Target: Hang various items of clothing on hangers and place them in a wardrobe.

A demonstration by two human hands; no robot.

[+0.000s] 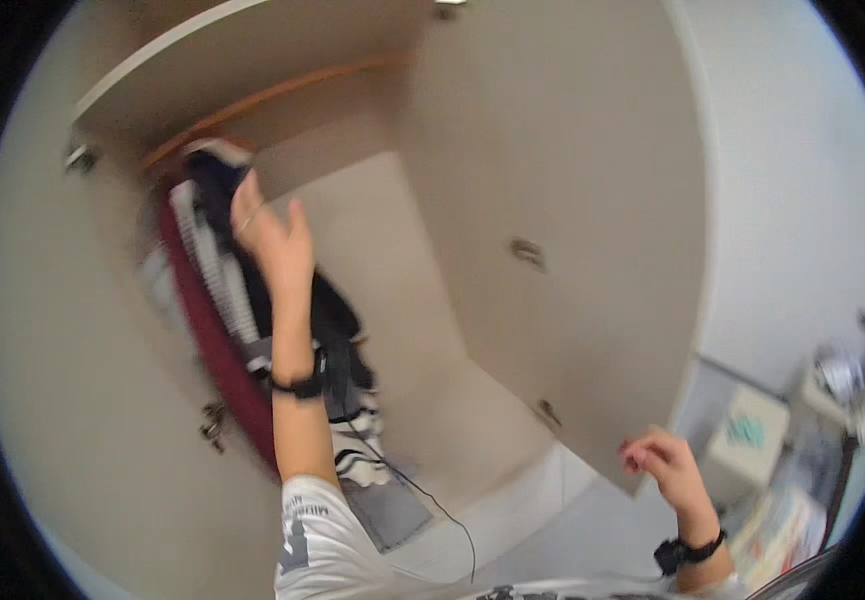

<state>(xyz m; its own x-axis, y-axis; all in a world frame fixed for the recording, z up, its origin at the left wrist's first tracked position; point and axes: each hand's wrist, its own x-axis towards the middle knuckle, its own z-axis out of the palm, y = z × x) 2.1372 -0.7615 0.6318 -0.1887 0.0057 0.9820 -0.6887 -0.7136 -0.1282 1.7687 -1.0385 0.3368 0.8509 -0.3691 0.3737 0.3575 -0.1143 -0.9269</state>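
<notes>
My left hand [276, 236] reaches into an open wardrobe, blurred, with the thumb apart from the fingers. Its fingertips lie against or just in front of a dark garment [216, 176]; contact cannot be told. Nothing shows in its grasp. Several clothes hang together at the wardrobe's left side, among them a maroon garment [203, 330] and a striped grey-and-white one [211, 259]. An orange-brown hanging rail [282, 91] runs above them. Low on the right, my right hand [661, 461] is loosely curled and appears to hold nothing, close to the bottom corner of the right wardrobe panel [575, 187].
A shelf [252, 45] crosses above the rail. Metal hinges [528, 253] sit on the panel. A thin black cable [432, 499] trails from my left forearm across a grey fabric piece [387, 514]. Beyond my right hand stand a pale box [747, 435] and blurred bags [777, 532].
</notes>
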